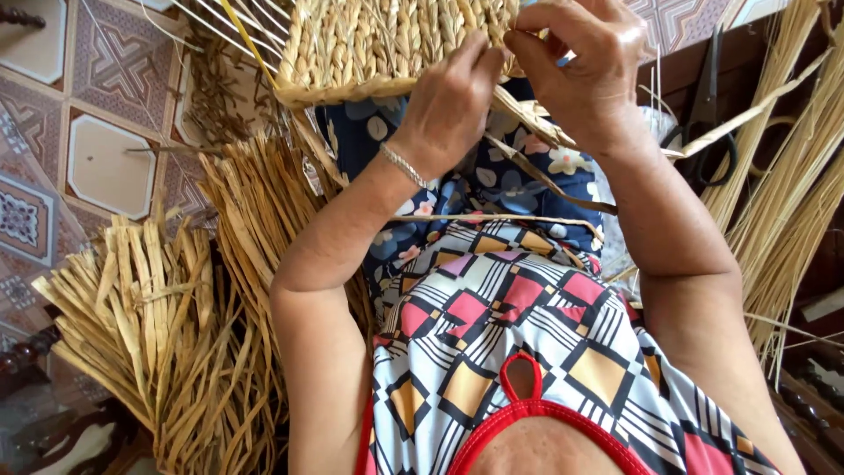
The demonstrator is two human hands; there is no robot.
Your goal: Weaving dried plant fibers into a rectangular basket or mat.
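Over the lap, left hand (448, 110) grip pinched on woven mat (387, 44) edge, right hand (589, 66) grip closed on straw strand (536, 119)

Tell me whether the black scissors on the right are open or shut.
Cannot tell for sure. The scissors lie among the straw stalks; the blades look together, but pale stalks cross them.

Dried reed bundles (167, 343) crowd the left, long stalks (782, 176) and scissors (703, 132) the right; tiled floor (105, 158) lies open far left.

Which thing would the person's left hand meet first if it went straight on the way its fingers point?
The left hand points up the picture at the woven straw panel; its fingers already seem to touch it, though depth is unclear.
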